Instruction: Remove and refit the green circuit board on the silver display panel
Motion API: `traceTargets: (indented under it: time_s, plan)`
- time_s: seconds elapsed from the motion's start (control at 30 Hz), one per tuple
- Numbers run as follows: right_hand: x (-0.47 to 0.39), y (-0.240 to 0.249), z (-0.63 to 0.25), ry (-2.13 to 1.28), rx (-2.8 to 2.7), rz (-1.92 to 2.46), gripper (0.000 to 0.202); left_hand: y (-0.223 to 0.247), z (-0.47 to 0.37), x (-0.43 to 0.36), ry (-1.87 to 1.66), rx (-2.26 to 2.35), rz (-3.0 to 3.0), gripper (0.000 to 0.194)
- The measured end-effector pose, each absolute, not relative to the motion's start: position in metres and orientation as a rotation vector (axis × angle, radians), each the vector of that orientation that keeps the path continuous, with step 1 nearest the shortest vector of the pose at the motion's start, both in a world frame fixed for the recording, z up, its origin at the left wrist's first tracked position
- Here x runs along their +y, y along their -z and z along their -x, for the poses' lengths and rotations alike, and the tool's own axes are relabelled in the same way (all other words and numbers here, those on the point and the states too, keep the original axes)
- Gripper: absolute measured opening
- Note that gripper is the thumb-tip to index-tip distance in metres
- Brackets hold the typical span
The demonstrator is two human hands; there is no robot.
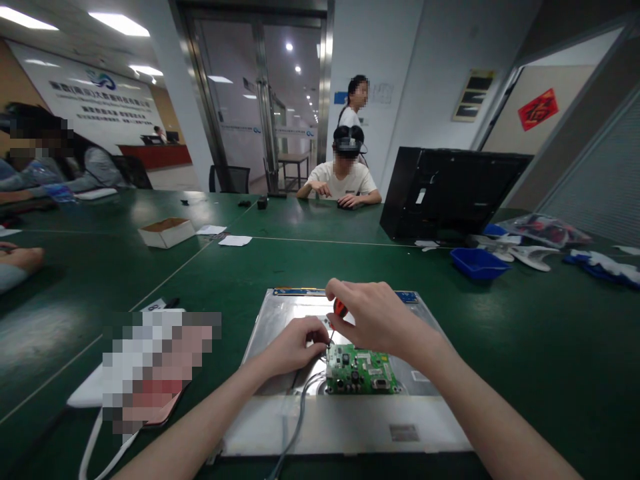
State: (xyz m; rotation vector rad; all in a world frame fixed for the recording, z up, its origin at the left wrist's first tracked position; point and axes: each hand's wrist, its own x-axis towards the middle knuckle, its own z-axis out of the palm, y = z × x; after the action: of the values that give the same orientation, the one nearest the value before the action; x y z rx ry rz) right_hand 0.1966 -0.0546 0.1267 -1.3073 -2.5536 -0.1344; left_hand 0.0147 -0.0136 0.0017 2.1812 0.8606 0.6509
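Observation:
My right hand [377, 317] grips the red and black handle of a screwdriver [340, 307] above the back of a flat display panel [345, 427]. The thin shaft points down at the upper left corner of a green circuit board [361, 365], which sits on the panel. Close by that corner is my left hand [296, 343], thumb and fingers pinched together next to the screwdriver's tip. What those fingers hold, if anything, is hidden. From the board's left side, grey cables [301, 413] run down toward the panel's front edge.
To the left lie a blurred-out phone and white device [87, 390] with white cables. Farther off are an open cardboard box [167, 235] and white papers [235, 241]. A black monitor [450, 193] and a blue tray [479, 264] stand right. Other people sit around the green table [210, 277].

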Motion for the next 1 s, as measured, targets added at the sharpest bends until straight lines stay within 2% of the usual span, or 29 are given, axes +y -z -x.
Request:
traceTargets:
  time_s: [0.27,0.4,0.63,0.77,1.0]
  plan:
    - [-0.0555,-0.1276,-0.1963,0.199,-2.556,1.348,0.019,-0.0005,-0.0154,-0.0135,-0.65,0.858,-2.147,0.012]
    - [-0.0561,-0.128,-0.1961,0.168,-2.571,1.334,0.01,0.0013,-0.015,-0.0125,-0.648,0.871,-2.165,0.01]
    - [-0.0557,-0.1263,-0.1957,0.188,-2.549,1.319,0.021,0.0013,-0.0149,-0.013,-0.646,0.854,-2.147,0.013]
    - [-0.0564,-0.1264,-0.1959,0.171,-2.557,1.31,0.011,0.0024,-0.0151,-0.013,-0.63,0.872,-2.184,0.009]
    - [-0.0571,-0.1275,-0.197,0.168,-2.558,1.325,0.016,-0.0009,-0.0163,-0.0148,-0.624,0.857,-2.211,0.006]
